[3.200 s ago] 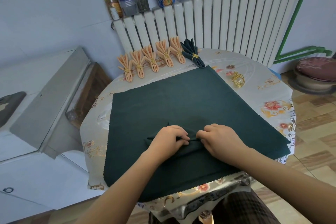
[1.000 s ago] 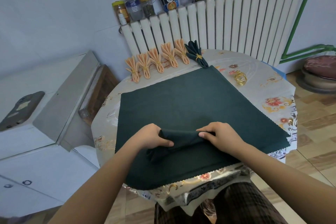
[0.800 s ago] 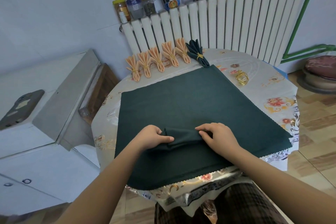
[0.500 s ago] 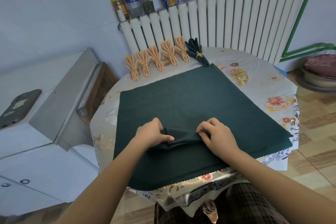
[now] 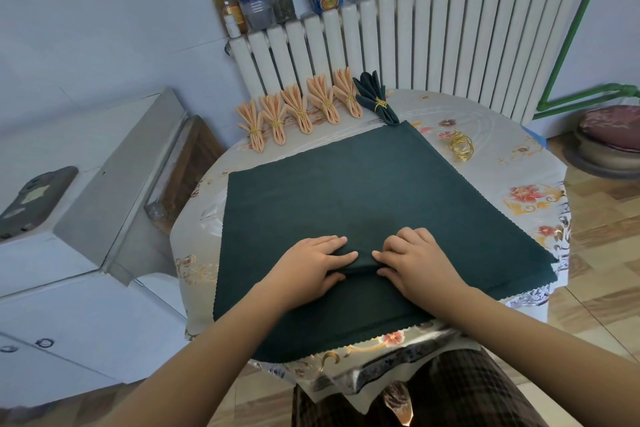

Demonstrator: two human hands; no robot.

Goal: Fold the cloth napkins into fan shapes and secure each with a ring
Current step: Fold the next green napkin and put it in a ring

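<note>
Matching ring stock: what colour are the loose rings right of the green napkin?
Gold, wire-like loose rings, lying on the floral tablecloth; head view.
</note>
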